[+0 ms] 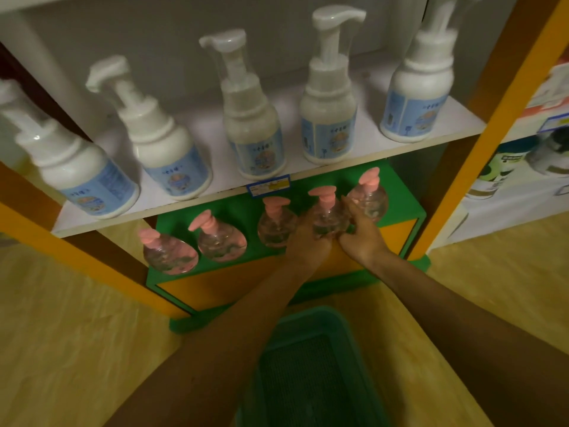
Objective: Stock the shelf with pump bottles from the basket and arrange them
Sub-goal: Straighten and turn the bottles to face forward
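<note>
Head view: both hands are cupped round 1 clear pump bottle (pixel 328 221), the 4th in a row of 5 w/ pink pump heads on the green lower shelf (pixel 400 192). Left hand (pixel 308 238) wraps the bottle's left flank, fingers curled partway closed against the glass; right hand (pixel 360 232) does the same on the right flank, its fingertips also close to, maybe touching, the 5th bottle (pixel 369 201). The held bottle stands upright, long axis vertical, pump nozzle pointing roughly right & back. It sits directly ahead of the hands, so neither arm is clearly nearer; any nudge looks like a 2-handed slide or twist. Room is tight: the 3rd bottle (pixel 277 226) is just beside the left hand, the 5th just beside the right, and the white upper shelf's front edge (pixel 215 195) overhangs the pump heads, so lifting straight up seems risky vs. sliding along the board. The front lip of the green shelf is near the wrists, so pulling forward has little margin. Bottles 1 & 2 stand further left, apart from the hands. The green basket (pixel 311 365) lies below btw the forearms; interior looks empty, though dim.
</note>
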